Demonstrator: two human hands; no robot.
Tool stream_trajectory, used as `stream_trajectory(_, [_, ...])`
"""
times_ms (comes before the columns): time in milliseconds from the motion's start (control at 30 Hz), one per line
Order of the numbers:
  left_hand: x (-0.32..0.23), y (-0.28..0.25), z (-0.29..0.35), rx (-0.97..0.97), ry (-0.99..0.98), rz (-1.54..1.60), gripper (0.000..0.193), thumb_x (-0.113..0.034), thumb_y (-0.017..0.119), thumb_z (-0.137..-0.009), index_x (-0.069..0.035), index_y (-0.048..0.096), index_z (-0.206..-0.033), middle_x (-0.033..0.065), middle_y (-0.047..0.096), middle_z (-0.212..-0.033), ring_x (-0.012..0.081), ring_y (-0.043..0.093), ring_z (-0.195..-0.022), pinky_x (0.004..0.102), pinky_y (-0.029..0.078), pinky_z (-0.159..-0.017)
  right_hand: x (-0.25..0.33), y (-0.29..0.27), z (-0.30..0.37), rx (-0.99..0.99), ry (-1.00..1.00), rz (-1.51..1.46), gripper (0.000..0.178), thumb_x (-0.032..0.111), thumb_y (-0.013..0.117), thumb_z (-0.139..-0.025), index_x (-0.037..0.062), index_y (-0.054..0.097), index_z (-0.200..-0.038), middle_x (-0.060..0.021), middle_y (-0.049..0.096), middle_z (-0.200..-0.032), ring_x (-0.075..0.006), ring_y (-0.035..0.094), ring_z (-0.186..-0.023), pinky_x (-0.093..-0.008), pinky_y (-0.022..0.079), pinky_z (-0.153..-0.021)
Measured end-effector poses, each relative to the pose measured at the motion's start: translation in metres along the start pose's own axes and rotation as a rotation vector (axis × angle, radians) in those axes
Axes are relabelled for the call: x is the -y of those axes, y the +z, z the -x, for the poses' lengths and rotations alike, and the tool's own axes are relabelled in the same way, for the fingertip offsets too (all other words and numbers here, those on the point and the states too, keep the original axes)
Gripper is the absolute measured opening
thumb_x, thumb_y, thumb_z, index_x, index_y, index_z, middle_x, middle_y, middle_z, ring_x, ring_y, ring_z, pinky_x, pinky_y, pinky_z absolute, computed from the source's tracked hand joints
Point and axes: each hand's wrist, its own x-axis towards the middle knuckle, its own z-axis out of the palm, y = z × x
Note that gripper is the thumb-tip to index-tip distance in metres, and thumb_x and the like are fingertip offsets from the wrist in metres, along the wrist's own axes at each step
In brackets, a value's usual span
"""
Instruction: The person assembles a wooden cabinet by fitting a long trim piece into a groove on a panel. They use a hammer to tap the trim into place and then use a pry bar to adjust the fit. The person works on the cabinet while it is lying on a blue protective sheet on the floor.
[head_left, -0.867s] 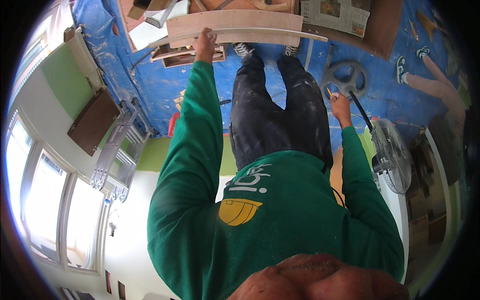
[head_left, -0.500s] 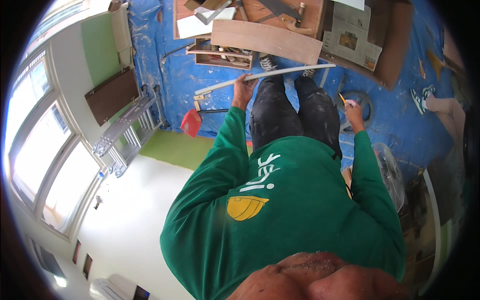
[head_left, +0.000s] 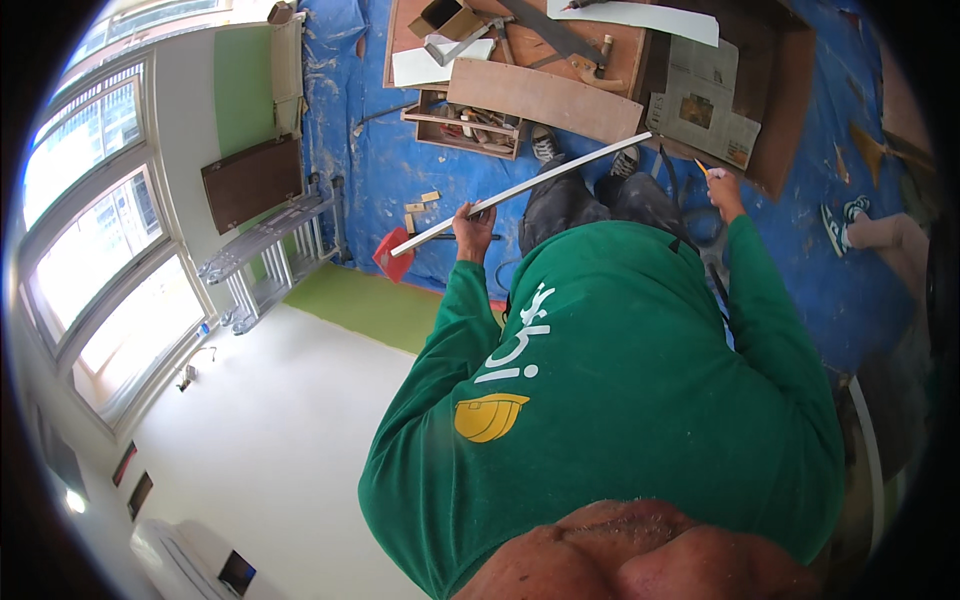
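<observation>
Half a second ago the long pale strip lay nearer level across my view; now its left end has come down toward me, in front of a red object. My left hand is wrapped round the strip toward that end. My right hand grips a pencil, point outward, well apart from the left. The strip slants over my knees and shoes, its far end beside the right end of a wooden board; I cannot tell if they touch.

That board lies along the near edge of the brown work surface, between me and the tools: a saw and, toward the left edge, an angled metal piece. Past the right edge, newspaper covers part of a dark panel. Small wood blocks sit on the blue sheet; a ladder stands at left, another person's shoes at right.

Just off the surface's near left corner, a wooden tray holds jumbled hand tools, too small to name. An opened carton sits on the surface; its inside is unclear.
</observation>
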Motion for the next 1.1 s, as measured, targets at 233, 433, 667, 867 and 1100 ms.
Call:
stream_trajectory(233, [0.006, -0.006, 0.024, -0.014, 0.002, -0.023, 0.018, -0.021, 0.064, -0.093, -0.007, 0.057, -0.102, 0.0146, 0.062, -0.111, 0.0380, 0.060, -0.109, 0.0564, 0.051, -0.103, -0.045, -0.013, -0.016, 0.065, -0.027, -0.098, 0.021, 0.021, 0.059, -0.099, 0.0076, 0.069, -0.112, 0.0013, 0.060, -0.078, -0.0104, 0.056, -0.059, -0.0265, 0.041, -0.045])
stream_trajectory(433, [0.021, 0.011, 0.037, -0.020, 0.000, -0.083, 0.014, -0.019, 0.062, -0.095, -0.007, 0.056, -0.100, 0.0164, 0.061, -0.112, 0.0360, 0.059, -0.108, 0.0544, 0.051, -0.101, -0.098, -0.023, -0.011, 0.029, 0.168, -0.122, 0.026, 0.015, 0.058, -0.096, 0.0059, 0.068, -0.117, 0.0009, 0.060, -0.076, -0.0113, 0.054, -0.057, -0.0285, 0.040, -0.047])
stream_trajectory(667, [0.021, 0.012, 0.027, 0.036, 0.014, -0.125, 0.021, -0.021, 0.061, -0.096, -0.007, 0.055, -0.110, 0.0153, 0.059, -0.118, 0.0364, 0.059, -0.109, 0.0538, 0.052, -0.101, -0.062, -0.043, 0.028, 0.122, 0.134, -0.323, 0.027, 0.020, 0.062, -0.101, 0.0100, 0.068, -0.125, 0.0055, 0.064, -0.088, -0.0056, 0.058, -0.078, -0.0270, 0.046, -0.066])
stream_trajectory(867, [0.011, 0.017, 0.026, 0.010, 0.032, -0.167, 0.022, -0.023, 0.062, -0.096, -0.008, 0.055, -0.111, 0.0145, 0.063, -0.117, 0.0360, 0.060, -0.109, 0.0532, 0.052, -0.101, 0.191, -0.061, 0.205, 0.328, -0.789, -0.903, 0.030, 0.031, 0.073, -0.098, 0.0074, 0.069, -0.116, -0.0011, 0.065, -0.105, -0.0133, 0.055, -0.092, -0.0308, 0.045, -0.079])
stream_trajectory(1100, [0.020, 0.018, 0.016, 0.015, -0.005, -0.151, 0.023, -0.022, 0.061, -0.097, -0.006, 0.054, -0.112, 0.0153, 0.060, -0.116, 0.0343, 0.059, -0.109, 0.0523, 0.053, -0.100, 0.328, -0.159, 0.404, 1.013, -1.602, -0.715, 0.021, 0.040, 0.077, -0.088, 0.0377, 0.077, -0.108, 0.0134, 0.062, -0.110, -0.0117, 0.046, -0.112, -0.0344, 0.040, -0.093])
